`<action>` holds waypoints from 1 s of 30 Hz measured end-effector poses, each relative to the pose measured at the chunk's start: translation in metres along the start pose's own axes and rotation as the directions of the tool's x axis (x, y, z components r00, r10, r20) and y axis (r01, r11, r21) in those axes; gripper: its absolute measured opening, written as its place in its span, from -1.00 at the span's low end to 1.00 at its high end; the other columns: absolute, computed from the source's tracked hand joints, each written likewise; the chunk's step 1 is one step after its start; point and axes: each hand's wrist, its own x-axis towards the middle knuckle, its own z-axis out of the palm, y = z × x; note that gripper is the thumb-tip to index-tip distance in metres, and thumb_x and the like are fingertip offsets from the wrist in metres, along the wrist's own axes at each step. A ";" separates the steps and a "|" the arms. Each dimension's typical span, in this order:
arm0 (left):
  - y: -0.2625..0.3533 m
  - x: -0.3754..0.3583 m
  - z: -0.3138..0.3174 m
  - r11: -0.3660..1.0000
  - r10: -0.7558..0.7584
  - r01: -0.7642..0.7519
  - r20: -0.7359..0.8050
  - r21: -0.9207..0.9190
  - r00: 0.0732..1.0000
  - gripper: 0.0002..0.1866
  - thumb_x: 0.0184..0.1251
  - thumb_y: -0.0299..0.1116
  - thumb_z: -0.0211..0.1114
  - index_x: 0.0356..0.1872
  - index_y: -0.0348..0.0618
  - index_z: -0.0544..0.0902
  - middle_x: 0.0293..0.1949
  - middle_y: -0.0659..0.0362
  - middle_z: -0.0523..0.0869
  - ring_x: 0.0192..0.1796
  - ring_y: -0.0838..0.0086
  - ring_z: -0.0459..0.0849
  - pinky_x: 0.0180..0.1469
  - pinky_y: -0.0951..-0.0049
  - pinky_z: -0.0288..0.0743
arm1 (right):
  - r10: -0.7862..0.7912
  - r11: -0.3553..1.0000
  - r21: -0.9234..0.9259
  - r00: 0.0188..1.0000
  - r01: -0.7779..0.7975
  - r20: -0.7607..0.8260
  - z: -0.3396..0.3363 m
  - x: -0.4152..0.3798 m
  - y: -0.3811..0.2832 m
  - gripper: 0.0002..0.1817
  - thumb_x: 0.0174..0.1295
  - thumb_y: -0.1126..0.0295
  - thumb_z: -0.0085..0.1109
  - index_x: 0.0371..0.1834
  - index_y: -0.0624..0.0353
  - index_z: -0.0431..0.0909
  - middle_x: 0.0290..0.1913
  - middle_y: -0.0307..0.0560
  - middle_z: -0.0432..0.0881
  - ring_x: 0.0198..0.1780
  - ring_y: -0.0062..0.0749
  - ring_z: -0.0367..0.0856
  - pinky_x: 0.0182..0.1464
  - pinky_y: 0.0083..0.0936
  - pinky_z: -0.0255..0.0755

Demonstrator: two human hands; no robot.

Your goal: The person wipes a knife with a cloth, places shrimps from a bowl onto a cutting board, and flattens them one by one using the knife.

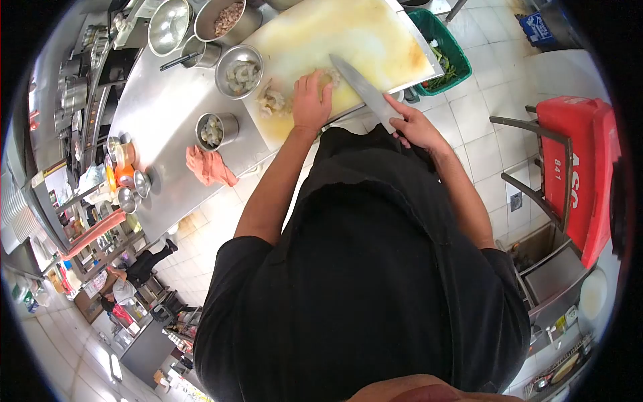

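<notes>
On the yellowed cutting board point(375, 33), my left hand point(311, 102) presses down with its fingers bent and close together. Pale, peeled shrimp point(327, 79) show at its fingertips, partly hidden by the fingers. My right hand point(416, 127) grips the handle of a large chef's knife point(362, 83). Its broad blade slants up and left across the board's near edge, with the tip just right of the shrimp. Left of my left hand lies a small pile of shrimp point(273, 102). A metal bowl point(220, 79) of shrimp stands beside the board.
A metal pot point(230, 124) with shrimp stands near an orange cloth point(209, 167) on the steel counter point(161, 114). Farther back are a pot point(248, 27) of chopped pinkish pieces and another bowl point(169, 30). Right are a green bin point(462, 57) and a red chair point(589, 167). Another person point(144, 271) is far left.
</notes>
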 end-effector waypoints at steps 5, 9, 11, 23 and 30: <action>0.009 -0.005 0.004 0.977 0.112 -0.129 0.103 0.171 0.988 -0.47 0.48 -0.17 0.25 0.40 -0.15 0.54 0.44 -0.08 0.51 0.45 -0.05 0.42 0.39 -0.06 0.37 | 0.011 1.000 -0.024 0.999 -0.010 0.030 -0.004 -0.001 -0.005 -0.25 0.50 0.45 0.08 0.72 -0.36 0.18 -0.44 -0.23 0.54 -0.58 -0.65 0.39 -0.55 -0.58 0.40; 0.003 -0.013 0.016 0.963 0.120 -0.148 0.134 0.226 0.984 -0.41 0.53 -0.13 0.17 0.50 -0.13 0.47 0.55 -0.03 0.41 0.53 -0.02 0.33 0.47 -0.11 0.25 | 0.021 0.998 -0.054 0.999 -0.019 0.039 -0.005 0.000 -0.011 -0.25 0.50 0.45 0.08 0.72 -0.35 0.18 -0.45 -0.23 0.55 -0.59 -0.65 0.39 -0.57 -0.59 0.39; 0.001 -0.016 0.019 0.964 0.104 -0.137 0.151 0.226 0.983 -0.40 0.55 -0.12 0.15 0.52 -0.13 0.45 0.58 -0.03 0.38 0.55 -0.02 0.30 0.50 -0.11 0.21 | 0.026 0.997 -0.072 0.999 -0.022 0.043 -0.008 0.000 -0.011 -0.26 0.51 0.45 0.08 0.72 -0.35 0.18 -0.44 -0.23 0.55 -0.59 -0.65 0.39 -0.58 -0.59 0.39; -0.004 -0.019 0.023 0.976 0.088 -0.119 0.165 0.185 0.982 -0.41 0.59 -0.12 0.09 0.52 -0.19 0.45 0.60 -0.09 0.35 0.59 -0.08 0.26 0.57 -0.10 0.10 | 0.058 0.994 -0.092 0.997 -0.054 0.049 -0.005 -0.030 -0.014 -0.26 0.51 0.46 0.05 0.72 -0.33 0.18 -0.48 -0.27 0.51 -0.60 -0.67 0.38 -0.59 -0.61 0.39; -0.002 -0.019 0.024 0.975 0.070 -0.104 0.174 0.195 0.982 -0.40 0.61 -0.09 0.06 0.53 -0.20 0.44 0.60 -0.10 0.35 0.60 -0.10 0.25 0.58 -0.09 0.08 | 0.029 0.980 -0.198 1.000 -0.027 0.008 0.010 -0.052 -0.015 -0.24 0.45 0.48 0.07 0.71 -0.28 0.21 -0.06 0.06 0.72 -0.37 -0.44 0.63 -0.20 -0.43 0.62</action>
